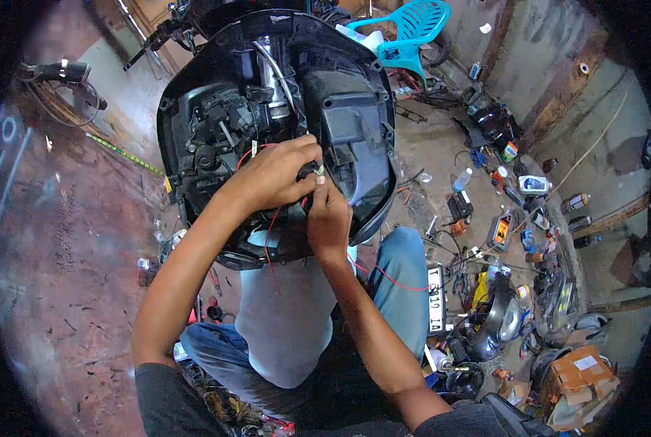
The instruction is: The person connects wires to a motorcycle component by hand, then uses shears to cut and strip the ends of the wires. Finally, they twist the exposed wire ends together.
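Observation:
In front of me is the open black plastic shell (354,120) of a motorcycle or scooter, with its inner parts exposed. My left hand (278,173) reaches over it, fingers pinched around a small black piece (308,170) that looks like taped wiring or a connector. Just to the right and lower, my right hand (330,222) pinches the end of the same piece, the fingertips of both hands almost touching. A thin red wire (269,244) hangs below the hands, and more red wire trails past my right wrist. The exact join between the fingers is partly hidden.
A number plate (436,298) lies on the floor to the right, among bottles, loose parts and a black lamp-like housing (496,317). Farther right sits a worn cardboard box (581,373). A turquoise plastic chair (421,25) stands behind the shell. My knees flank a pale seat-like surface (285,328).

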Demonstrator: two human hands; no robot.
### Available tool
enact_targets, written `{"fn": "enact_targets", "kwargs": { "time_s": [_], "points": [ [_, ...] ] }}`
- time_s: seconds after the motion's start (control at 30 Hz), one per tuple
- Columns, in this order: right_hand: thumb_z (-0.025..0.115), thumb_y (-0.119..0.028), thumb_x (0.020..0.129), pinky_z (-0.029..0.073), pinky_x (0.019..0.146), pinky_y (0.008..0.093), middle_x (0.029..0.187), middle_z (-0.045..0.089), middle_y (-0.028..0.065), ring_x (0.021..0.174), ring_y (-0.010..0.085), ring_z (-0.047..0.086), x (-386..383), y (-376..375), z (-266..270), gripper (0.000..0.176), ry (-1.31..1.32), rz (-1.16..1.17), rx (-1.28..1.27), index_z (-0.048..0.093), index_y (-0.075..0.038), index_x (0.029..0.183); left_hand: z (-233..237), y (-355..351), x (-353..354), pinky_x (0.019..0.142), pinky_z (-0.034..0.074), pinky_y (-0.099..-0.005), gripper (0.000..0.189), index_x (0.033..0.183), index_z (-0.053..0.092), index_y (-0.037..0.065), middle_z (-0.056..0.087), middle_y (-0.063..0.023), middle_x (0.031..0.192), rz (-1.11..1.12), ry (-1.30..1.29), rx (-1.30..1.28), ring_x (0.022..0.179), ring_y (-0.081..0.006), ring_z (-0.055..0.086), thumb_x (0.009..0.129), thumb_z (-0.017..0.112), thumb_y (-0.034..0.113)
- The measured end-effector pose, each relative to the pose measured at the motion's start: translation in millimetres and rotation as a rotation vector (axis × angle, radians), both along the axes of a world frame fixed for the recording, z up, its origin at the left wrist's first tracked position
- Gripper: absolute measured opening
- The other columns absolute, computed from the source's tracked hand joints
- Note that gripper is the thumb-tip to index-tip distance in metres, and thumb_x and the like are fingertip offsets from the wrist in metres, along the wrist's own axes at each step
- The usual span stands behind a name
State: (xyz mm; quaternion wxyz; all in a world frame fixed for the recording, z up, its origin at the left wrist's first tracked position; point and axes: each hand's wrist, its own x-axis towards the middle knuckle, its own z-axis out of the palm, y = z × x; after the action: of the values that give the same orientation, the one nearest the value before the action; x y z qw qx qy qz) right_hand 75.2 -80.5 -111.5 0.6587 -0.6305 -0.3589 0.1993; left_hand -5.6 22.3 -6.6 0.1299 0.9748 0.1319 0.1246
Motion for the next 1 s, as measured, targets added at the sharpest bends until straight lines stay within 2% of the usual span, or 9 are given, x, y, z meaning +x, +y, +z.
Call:
{"fn": "enact_targets", "kwargs": {
  "time_s": [0.07,0.17,0.37,0.4,0.5,0.67,0.77,0.97,1.0],
  "points": [
    [0.040,-0.025,0.111,0.045,0.074,0.0587,0.083,0.066,0.0290,0.085,0.0534,0.063,2.5,-1.1,2.0,0.037,-0.061,0.019,0.015,0.065,0.001,0.100,0.1,-0.5,0.2,0.085,0.050,-0.0515,0.029,0.103,0.058,-0.003,0.057,-0.0206,0.103,-0.008,-0.007,-0.006,0.100,-0.0452,0.062,0.090,0.070,0.020],
    [0.036,-0.026,0.111,0.044,0.074,0.0596,0.086,0.066,0.0302,0.085,0.0540,0.063,4.1,-1.3,2.3,0.041,0.009,0.071,-0.006,0.062,0.002,0.096,-3.8,-1.1,-1.4,0.083,0.050,-0.0510,0.027,0.102,0.057,-0.003,0.056,-0.0208,0.103,-0.010,-0.023,0.002,0.100,-0.0453,0.061,0.091,0.069,0.018],
    [0.033,-0.029,0.112,0.044,0.083,0.0574,0.098,0.066,0.0350,0.097,0.0533,0.063,7.5,2.4,-11.7,0.048,-0.070,0.053,0.027,0.064,0.006,0.105,-8.6,-3.6,-1.6,0.084,0.050,-0.0500,0.027,0.104,0.057,-0.003,0.057,-0.0210,0.104,0.010,-0.093,0.023,0.101,-0.0456,0.061,0.089,0.069,0.016],
    [0.037,-0.036,0.111,0.046,0.086,0.0535,0.104,0.067,0.0361,0.102,0.0516,0.064,9.0,-3.8,6.6,0.053,0.149,0.112,-0.106,0.067,0.007,0.111,-9.2,-5.7,-2.8,0.087,0.050,-0.0493,0.028,0.106,0.058,-0.003,0.058,-0.0214,0.106,0.012,-0.119,0.014,0.103,-0.0460,0.061,0.089,0.070,0.015],
    [0.042,-0.045,0.110,0.047,0.083,0.0490,0.100,0.069,0.0334,0.093,0.0466,0.067,5.5,-3.6,15.6,0.059,0.185,0.075,-0.141,0.071,0.006,0.109,-10.5,-4.5,-5.5,0.089,0.051,-0.0481,0.030,0.111,0.057,-0.004,0.058,-0.0223,0.109,0.004,-0.138,-0.020,0.105,-0.0469,0.061,0.090,0.070,0.014],
    [0.045,-0.050,0.109,0.048,0.081,0.0468,0.090,0.070,0.0275,0.083,0.0375,0.065,2.1,1.1,17.6,0.062,0.308,0.020,-0.213,0.073,0.004,0.102,-18.1,-1.1,-6.5,0.088,0.051,-0.0487,0.031,0.113,0.057,-0.004,0.059,-0.0231,0.110,0.038,-0.139,0.022,0.104,-0.0479,0.060,0.094,0.070,0.017],
    [0.045,-0.051,0.109,0.048,0.080,0.0466,0.088,0.071,0.0253,0.081,0.0351,0.066,0.6,2.8,17.2,0.062,0.306,-0.003,-0.213,0.073,0.004,0.100,-35.2,-2.3,-5.9,0.087,0.051,-0.0500,0.031,0.112,0.056,-0.003,0.058,-0.0234,0.109,-0.011,-0.404,0.123,0.103,-0.0481,0.060,0.095,0.070,0.018],
    [0.046,-0.048,0.109,0.048,0.076,0.0460,0.080,0.070,0.0221,0.076,0.0331,0.066,-1.9,1.6,25.1,0.061,0.252,-0.068,-0.234,0.072,0.005,0.093,-35.2,0.3,-3.5,0.089,0.050,-0.0501,0.031,0.112,0.056,-0.003,0.058,-0.0231,0.107,0.017,-0.302,0.104,0.106,-0.0475,0.059,0.094,0.071,0.018],
    [0.046,-0.047,0.110,0.048,0.076,0.0459,0.079,0.070,0.0216,0.075,0.0330,0.066,-1.7,0.7,28.2,0.061,0.256,-0.062,-0.240,0.072,0.006,0.092,-31.6,0.4,-3.2,0.091,0.050,-0.0494,0.034,0.116,0.057,-0.003,0.058,-0.0228,0.110,0.042,-0.215,0.066,0.107,-0.0466,0.059,0.093,0.071,0.017]
  ]
}}
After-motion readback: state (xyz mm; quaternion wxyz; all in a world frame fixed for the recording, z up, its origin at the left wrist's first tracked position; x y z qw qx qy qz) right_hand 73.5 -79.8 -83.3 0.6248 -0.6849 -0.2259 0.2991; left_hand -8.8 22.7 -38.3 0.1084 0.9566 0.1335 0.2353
